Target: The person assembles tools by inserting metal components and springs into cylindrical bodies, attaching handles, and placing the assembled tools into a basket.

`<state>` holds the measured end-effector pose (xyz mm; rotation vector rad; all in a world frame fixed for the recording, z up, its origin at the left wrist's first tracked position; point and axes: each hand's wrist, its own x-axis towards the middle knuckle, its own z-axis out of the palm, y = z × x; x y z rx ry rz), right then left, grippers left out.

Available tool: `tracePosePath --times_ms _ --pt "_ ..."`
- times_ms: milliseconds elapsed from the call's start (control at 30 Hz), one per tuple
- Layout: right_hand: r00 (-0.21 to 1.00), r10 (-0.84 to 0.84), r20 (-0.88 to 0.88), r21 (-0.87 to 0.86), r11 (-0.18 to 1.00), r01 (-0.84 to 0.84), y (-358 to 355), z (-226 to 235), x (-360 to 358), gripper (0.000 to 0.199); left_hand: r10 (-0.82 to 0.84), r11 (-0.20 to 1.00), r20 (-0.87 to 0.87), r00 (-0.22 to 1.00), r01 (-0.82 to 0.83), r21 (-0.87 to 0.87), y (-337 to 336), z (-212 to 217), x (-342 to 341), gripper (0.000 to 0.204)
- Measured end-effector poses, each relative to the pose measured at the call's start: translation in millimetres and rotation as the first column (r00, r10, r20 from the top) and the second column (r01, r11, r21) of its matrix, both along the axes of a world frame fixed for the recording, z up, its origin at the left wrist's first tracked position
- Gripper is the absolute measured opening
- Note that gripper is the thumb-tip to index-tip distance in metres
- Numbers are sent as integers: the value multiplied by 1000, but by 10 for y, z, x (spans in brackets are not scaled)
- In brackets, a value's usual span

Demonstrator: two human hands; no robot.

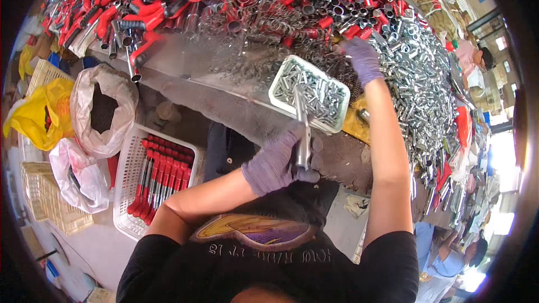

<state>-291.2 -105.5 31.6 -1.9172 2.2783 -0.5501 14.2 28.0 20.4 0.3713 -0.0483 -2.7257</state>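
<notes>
Both my hands wear purple-grey knit gloves. In front of my chest, my left hand (278,160) is closed round a shiny metal tube (303,129), which stands nearly upright and passes in front of a tray's near edge. My right hand (363,60) reaches out to the heap, close to red plastic pieces (357,32) and dark coil springs (337,66). Its fingertips are partly hidden and blurred, so what they touch is unclear. Between my hands, a white tray (273,91) holds many small metal pins (314,91).
Red-and-black handles with metal tubes (143,17) cover the far left of the bench (224,87). Small metal parts (424,78) are heaped at right. Lower left are a white basket (124,199) of red-handled tools and open sacks (81,118). Another person (446,258) is at lower right.
</notes>
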Motion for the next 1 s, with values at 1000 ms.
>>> tracePosePath --times_ms 1000 --pt "892 -296 -343 138 923 359 -1460 241 461 51 844 -207 -1 537 324 -923 -763 -524 277 37"
